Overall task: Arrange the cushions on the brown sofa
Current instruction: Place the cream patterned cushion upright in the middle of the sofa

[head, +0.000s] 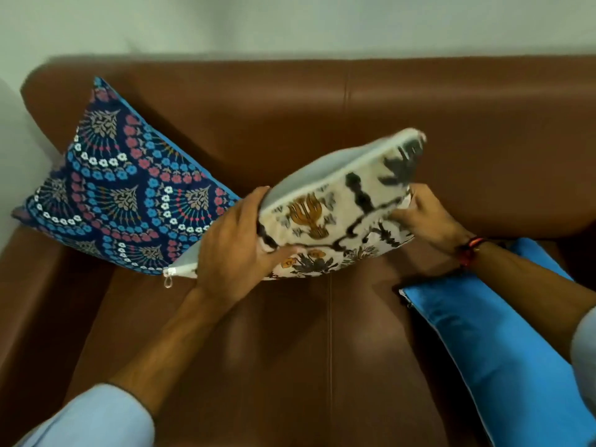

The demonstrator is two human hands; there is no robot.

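A white cushion (338, 204) printed with dark and orange flowers is held tilted above the seat of the brown sofa (322, 101). My left hand (235, 243) grips its left edge and my right hand (425, 217) grips its right side. Its zipper corner touches a dark blue patterned cushion (125, 195), which leans in the sofa's left corner against the backrest. A plain blue cushion (490, 350) lies flat on the seat at the right, partly under my right forearm.
The sofa's left armrest (29, 285) runs along the left edge. A pale wall (290, 24) rises behind the backrest. Bare brown seat (274, 366) stretches between my arms.
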